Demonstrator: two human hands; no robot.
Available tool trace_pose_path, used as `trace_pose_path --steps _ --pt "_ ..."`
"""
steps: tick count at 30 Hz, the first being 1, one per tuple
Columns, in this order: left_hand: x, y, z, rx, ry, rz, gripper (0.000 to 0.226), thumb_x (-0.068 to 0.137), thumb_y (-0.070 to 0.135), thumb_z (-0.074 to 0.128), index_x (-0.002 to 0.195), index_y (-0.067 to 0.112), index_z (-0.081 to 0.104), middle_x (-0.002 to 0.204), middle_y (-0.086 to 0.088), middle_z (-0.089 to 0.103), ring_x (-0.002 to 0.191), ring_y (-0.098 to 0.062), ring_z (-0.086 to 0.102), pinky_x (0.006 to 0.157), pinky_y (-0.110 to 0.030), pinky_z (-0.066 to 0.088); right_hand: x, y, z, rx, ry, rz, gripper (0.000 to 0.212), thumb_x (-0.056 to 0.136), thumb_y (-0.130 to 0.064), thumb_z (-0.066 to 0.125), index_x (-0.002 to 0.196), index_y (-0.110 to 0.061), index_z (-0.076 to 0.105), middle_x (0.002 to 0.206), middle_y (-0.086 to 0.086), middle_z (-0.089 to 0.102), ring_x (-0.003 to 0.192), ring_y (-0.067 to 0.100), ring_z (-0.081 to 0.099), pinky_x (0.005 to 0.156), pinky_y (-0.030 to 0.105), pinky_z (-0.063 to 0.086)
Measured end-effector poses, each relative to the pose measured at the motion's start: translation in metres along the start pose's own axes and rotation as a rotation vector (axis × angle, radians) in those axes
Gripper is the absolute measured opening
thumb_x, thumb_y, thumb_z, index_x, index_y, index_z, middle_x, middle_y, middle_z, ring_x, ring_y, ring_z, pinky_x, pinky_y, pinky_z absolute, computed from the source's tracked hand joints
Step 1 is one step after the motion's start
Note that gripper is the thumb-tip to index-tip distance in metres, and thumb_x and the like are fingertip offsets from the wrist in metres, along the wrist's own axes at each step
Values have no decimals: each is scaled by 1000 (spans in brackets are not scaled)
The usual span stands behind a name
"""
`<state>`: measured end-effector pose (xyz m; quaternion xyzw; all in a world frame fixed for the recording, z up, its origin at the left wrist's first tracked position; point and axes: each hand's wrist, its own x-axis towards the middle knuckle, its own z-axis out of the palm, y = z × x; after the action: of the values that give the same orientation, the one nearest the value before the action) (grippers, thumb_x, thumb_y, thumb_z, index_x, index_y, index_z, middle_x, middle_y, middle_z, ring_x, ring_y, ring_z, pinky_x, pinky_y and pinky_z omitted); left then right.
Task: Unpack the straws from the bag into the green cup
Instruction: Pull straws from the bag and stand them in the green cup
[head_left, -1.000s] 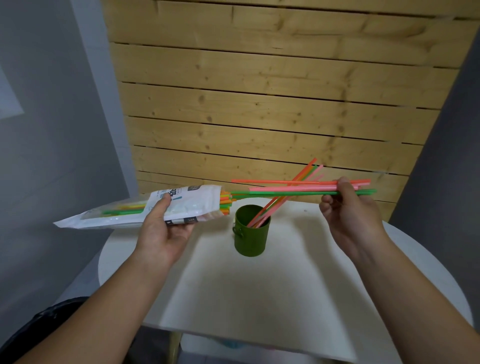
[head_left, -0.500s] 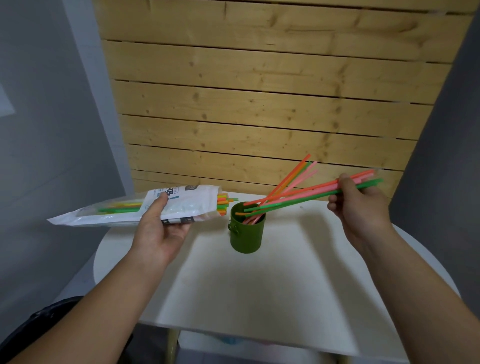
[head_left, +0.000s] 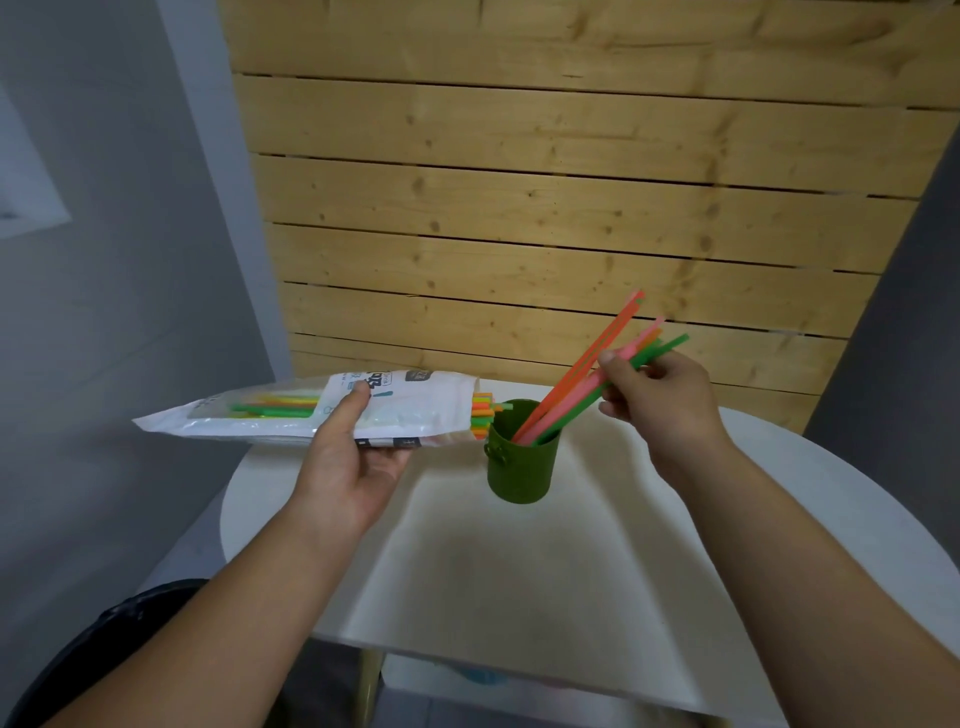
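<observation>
The green cup (head_left: 521, 465) stands upright on the white round table (head_left: 519, 582), near its back edge. Several orange, pink and green straws (head_left: 574, 387) lean out of it to the upper right, their lower ends inside the cup. My right hand (head_left: 657, 397) pinches the upper part of a few of these straws. My left hand (head_left: 350, 457) holds the white and clear plastic bag (head_left: 311, 410) level, left of the cup. The bag's open mouth points at the cup, and ends of green, orange and yellow straws (head_left: 483, 410) stick out of it.
A wall of pale wooden planks (head_left: 545, 234) rises right behind the table. Grey walls stand on both sides. A dark object (head_left: 104, 639) sits low at the left, beside the table's edge.
My right hand has tilted its bundle of straws from level to steep, and their lower ends have gone down into the cup. The bag in my left hand has stayed in place.
</observation>
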<state>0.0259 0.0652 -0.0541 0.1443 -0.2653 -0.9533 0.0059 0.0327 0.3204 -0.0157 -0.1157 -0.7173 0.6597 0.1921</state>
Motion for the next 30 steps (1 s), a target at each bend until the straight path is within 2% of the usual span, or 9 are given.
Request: trace_pose_path --steps 3,5,8,11,14,16,20,25,30 --pt "-1 1 0 12 -11 2 36 91 9 70 125 11 59 105 -11 78 95 -27 77 74 -48 63 3 9 6 60 34 72 32 86 -16 76 110 0 63 82 10 63 67 20 66 77 36 62" --pt "-1 2 0 17 -20 3 39 91 10 70 129 11 59 107 -11 78 96 -26 76 73 -47 63 1 12 8 61 60 99 42 83 -14 79 115 -3 54 88 8 64 69 22 69 82 42 61" --pt "-2 3 1 13 -28 8 42 91 10 70 131 12 58 109 -11 78 96 -27 76 74 -47 63 -7 15 10 -19 72 144 43 82 -20 80 108 -11 48 94 8 59 74 23 68 82 43 61" --pt "-4 2 3 4 -30 10 41 91 10 71 130 12 58 108 -11 78 97 -27 76 77 -49 63 -17 20 14 -276 76 179 35 83 -41 75 90 -16 51 95 5 59 90 29 66 83 49 58" --pt "-6 1 6 -3 -39 5 43 91 10 71 131 13 57 110 -12 77 98 -28 76 76 -50 63 -31 18 17 -294 -2 240 32 92 -41 62 90 -8 60 88 10 63 83 26 63 76 43 54" --pt "-8 0 8 -2 -52 -2 41 90 10 71 129 13 58 110 -12 77 97 -28 76 72 -49 63 -40 13 21 -101 -116 282 33 96 -37 59 95 -5 67 84 10 64 74 22 59 66 37 52" --pt "-18 -3 13 32 -101 -8 26 93 11 68 118 14 62 108 -12 78 94 -26 77 71 -48 64 -52 2 33 203 -277 346 29 92 -35 67 95 -7 71 79 9 66 66 16 59 58 27 51" --pt "-24 -6 14 84 -123 -19 18 93 11 67 111 15 63 100 -10 79 95 -26 76 86 -50 60 -55 0 37 226 -345 377 13 92 -20 69 95 -8 73 68 5 65 61 11 59 54 22 51" --pt "-24 -3 14 94 -115 -19 20 92 10 68 112 14 63 101 -11 79 94 -26 77 84 -49 61 -54 -1 34 231 -350 355 8 92 -10 68 94 -5 74 67 8 66 58 11 61 52 20 52"
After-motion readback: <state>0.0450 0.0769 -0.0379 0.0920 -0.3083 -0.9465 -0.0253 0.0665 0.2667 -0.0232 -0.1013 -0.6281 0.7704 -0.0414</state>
